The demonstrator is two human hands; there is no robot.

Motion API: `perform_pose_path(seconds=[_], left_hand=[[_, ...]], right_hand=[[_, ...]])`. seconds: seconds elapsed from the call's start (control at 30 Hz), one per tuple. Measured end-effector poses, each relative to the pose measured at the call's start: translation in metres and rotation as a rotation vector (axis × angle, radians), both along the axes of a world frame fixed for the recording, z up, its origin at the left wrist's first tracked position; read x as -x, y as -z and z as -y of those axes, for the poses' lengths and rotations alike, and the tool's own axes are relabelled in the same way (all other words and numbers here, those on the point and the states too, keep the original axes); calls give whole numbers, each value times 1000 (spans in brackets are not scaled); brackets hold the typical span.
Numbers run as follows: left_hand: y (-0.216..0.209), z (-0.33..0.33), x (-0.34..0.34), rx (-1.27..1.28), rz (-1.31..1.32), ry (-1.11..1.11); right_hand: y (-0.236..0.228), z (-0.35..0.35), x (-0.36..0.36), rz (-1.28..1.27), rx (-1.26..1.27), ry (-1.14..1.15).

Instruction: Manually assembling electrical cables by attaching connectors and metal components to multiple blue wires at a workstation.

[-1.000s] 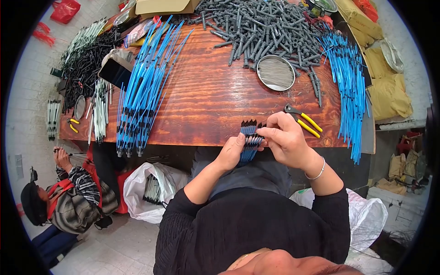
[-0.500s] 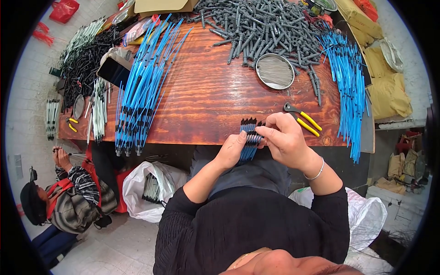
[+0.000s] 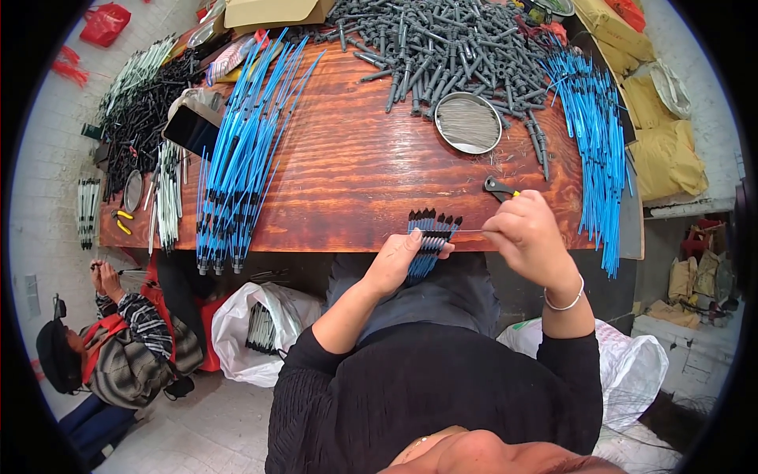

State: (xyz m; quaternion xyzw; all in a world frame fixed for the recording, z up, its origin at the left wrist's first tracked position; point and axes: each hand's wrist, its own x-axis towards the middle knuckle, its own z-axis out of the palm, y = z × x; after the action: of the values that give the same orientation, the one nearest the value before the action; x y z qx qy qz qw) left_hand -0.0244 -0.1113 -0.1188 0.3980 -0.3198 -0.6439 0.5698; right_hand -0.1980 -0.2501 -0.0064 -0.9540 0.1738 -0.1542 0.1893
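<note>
Head view: a bundle of blue rods with black tips point(image 3: 430, 245) is held in front of the body at the table point(image 3: 355, 158) edge. Rods are already gathered side by side, tips roughly level. A thin strand point(image 3: 471, 231) is run straight from the bundle to the right; this bundle is judged part-done, strand end not yet freed. More blue rods point(image 3: 594, 150) are left loose at table right. Bundle is grasped by the left hand point(image 3: 397, 259), thumb laid over the front, fingers closed behind. Strand is pinched by the right hand point(image 3: 523, 233), fingers curled tight, no gap seen; exact fingertip contact cannot be told.
</note>
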Motion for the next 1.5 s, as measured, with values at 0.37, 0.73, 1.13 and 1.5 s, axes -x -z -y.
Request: perform_pose_path(seconds=[0.37, 0.73, 1.13, 1.5], left_hand=[[-6, -29, 7, 126, 65, -98], [-18, -45, 6, 71, 439, -120], [0, -21, -9, 34, -185, -158], [-1, -22, -12, 5, 125, -144]], right_hand=[[102, 138, -50, 124, 118, 411], [128, 162, -83, -159, 505, 305], [49, 108, -49, 78, -198, 286], [-20, 14, -24, -205, -588, -177]])
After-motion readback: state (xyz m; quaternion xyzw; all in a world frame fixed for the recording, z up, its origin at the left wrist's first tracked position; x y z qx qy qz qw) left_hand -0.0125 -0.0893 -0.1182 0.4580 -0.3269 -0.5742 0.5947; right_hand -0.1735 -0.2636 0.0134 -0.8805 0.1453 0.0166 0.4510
